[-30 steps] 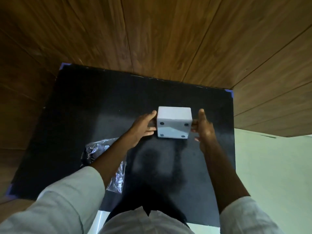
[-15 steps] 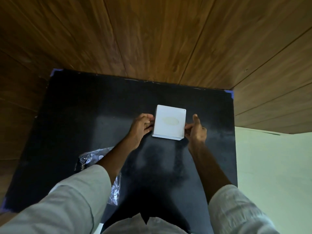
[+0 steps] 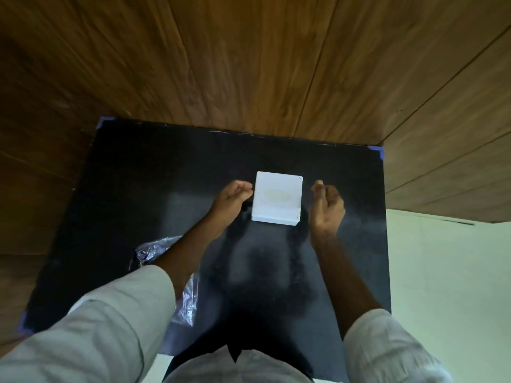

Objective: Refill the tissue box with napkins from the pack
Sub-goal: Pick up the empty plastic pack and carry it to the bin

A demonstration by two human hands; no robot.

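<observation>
- Tissue box [image 3: 277,199]: one, white, oval slot up, mid-table [image 3: 138,189], dark room all round.
- Left hand [image 3: 231,202], right hand [image 3: 327,205]: two, fingers loosely curled, released, flanking it.
- Plastic pack [image 3: 177,275]: one, near-left.

Matt white box [image 3: 277,199], glossy clear plastic wrap [image 3: 185,297] (crinkly), matt blk mat [image 3: 138,189].

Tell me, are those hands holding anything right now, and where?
Nothing is held. The left hand and right hand hover open on either side of the white tissue box, which rests on the black table.
</observation>
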